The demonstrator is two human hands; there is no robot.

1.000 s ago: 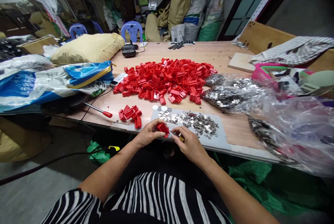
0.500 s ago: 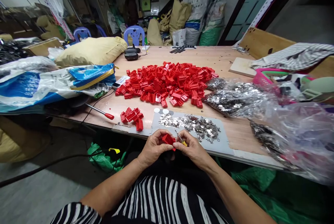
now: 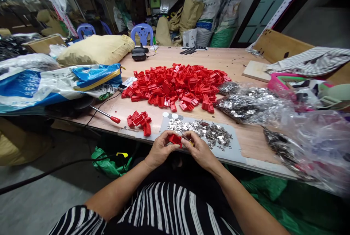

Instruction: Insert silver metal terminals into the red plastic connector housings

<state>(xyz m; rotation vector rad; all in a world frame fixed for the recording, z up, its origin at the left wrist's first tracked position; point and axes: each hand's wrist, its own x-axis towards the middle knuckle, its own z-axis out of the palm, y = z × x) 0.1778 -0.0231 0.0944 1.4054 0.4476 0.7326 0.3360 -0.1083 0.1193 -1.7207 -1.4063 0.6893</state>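
My left hand (image 3: 160, 150) is closed around a small red plastic piece (image 3: 175, 139) at the table's front edge. My right hand (image 3: 199, 149) pinches a thin tool with a yellow handle (image 3: 188, 141) against that piece. Just beyond my hands a grey mat (image 3: 235, 146) carries a heap of small silver metal parts (image 3: 207, 131). A small cluster of red pieces (image 3: 139, 121) lies to the left of the mat. A big pile of the same red pieces (image 3: 176, 87) fills the middle of the wooden table (image 3: 246, 138).
Clear plastic bags of metal parts (image 3: 246, 101) lie at the right. A red-handled screwdriver (image 3: 105, 114) and printed sacks (image 3: 54, 85) lie at the left. A yellow sack (image 3: 95, 49), a black device (image 3: 139, 54) and blue chairs (image 3: 142, 32) are farther back.
Both hands stayed together at the table edge, dipping slightly toward my lap and coming back up. The red piece has turned a little in my left fingers.
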